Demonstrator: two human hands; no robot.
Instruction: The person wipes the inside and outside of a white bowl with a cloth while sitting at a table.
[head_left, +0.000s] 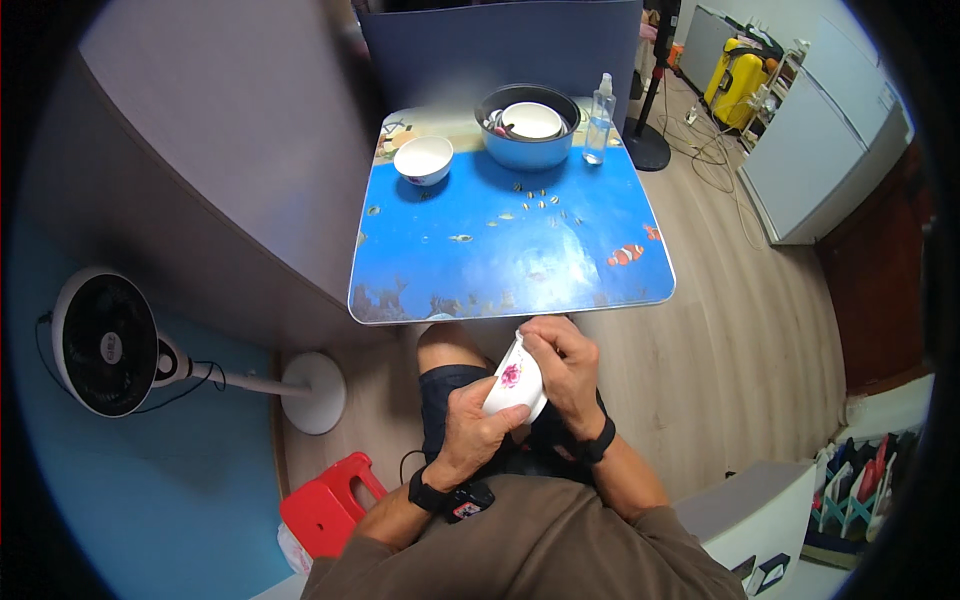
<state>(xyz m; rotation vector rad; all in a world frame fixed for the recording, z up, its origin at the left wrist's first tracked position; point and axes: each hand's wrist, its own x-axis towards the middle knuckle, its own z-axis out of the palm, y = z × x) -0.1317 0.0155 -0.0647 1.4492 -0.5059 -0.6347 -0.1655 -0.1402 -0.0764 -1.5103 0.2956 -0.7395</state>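
Note:
Over my lap, short of the table's near edge, a white bowl with a pink flower is tipped on its side between my hands. My left hand grips its lower left part, thumb along the outside. At the upper right rim, the fingers of my right hand are closed on the bowl; whether anything else is tucked in them is hidden. On the table, a second white bowl stands upright at the left. Further right, a blue-grey pot holds more white bowls.
A clear spray bottle stands at the table's far right. To my left are a floor fan and a red plastic stool. A grey partition rises behind the table. Right, a white fridge and yellow suitcase stand on the floor.

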